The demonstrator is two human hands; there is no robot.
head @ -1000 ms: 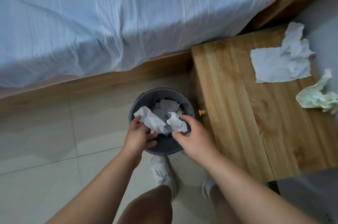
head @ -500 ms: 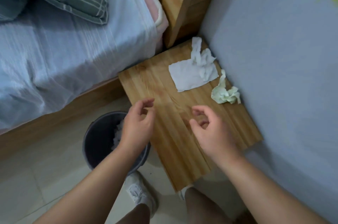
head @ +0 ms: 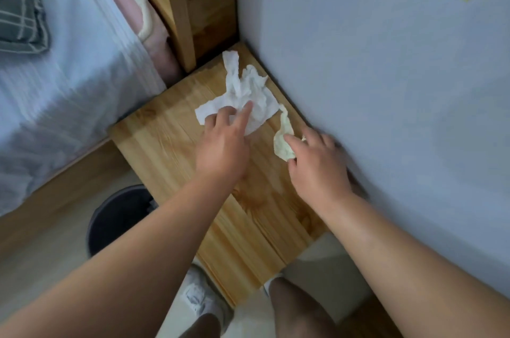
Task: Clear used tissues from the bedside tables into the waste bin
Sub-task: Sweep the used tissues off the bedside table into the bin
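My left grip (head: 220, 144) rests fingertips-down on the near edge of the white tissue (head: 248, 89), index straight, nothing gathered yet. My right grip (head: 317, 163) pinches the cream tissue (head: 281, 144) between thumb and index, close to the wall (head: 386, 116). Both tissues are on the desk (head: 171, 150), far half. The white tissue's long axis runs away from me. The waste bin (head: 116, 216) sits on the floor left of the desk, nearer my left arm.
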